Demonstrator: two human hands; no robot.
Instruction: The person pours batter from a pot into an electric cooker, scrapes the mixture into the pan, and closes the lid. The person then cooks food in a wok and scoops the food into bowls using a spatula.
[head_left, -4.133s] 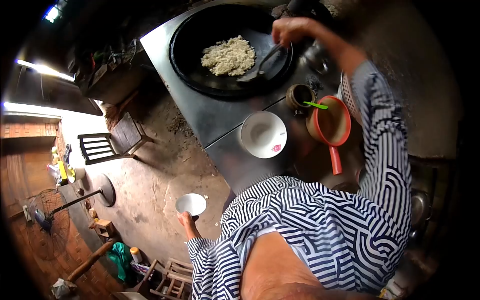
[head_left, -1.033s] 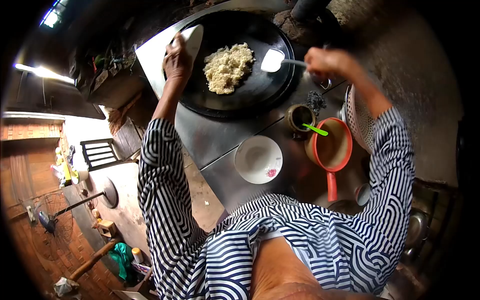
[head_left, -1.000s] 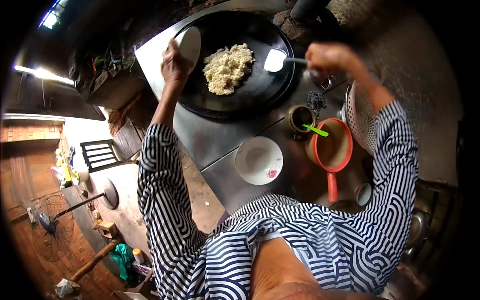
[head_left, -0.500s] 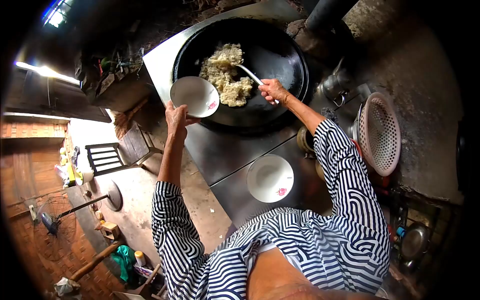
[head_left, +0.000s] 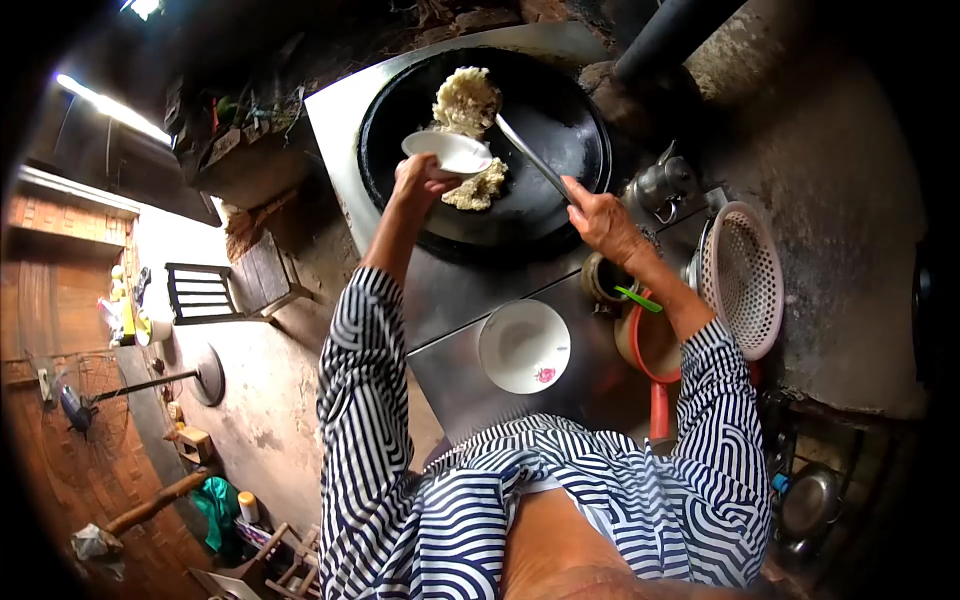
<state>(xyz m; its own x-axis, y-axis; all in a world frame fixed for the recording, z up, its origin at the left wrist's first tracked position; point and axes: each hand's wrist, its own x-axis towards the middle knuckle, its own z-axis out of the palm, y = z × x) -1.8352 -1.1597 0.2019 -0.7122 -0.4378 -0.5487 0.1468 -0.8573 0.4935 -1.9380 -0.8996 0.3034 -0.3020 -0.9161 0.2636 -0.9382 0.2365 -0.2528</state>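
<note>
My left hand grips a white bowl by its near-left side, tilted over a large black wok. From the right, my right hand is closed round the handle of a long metal cooking spatula. Its head is hidden by a clump of pale, lumpy food in the far part of the wok, beyond the bowl. More of this food lies close to the bowl's near side. A second white bowl with a pink flower stands on the stove top near my body.
To the right are a metal kettle, a pink perforated basket, a dark pot and a red-handled pan with a green utensil. A stove pipe rises beyond the wok. A chair and a fan are at left.
My left hand has brought the bowl rightward and farther over the wok, tilting it. My right hand has drawn back toward the lower right, and the food clump at the spatula's end has shifted away.
</note>
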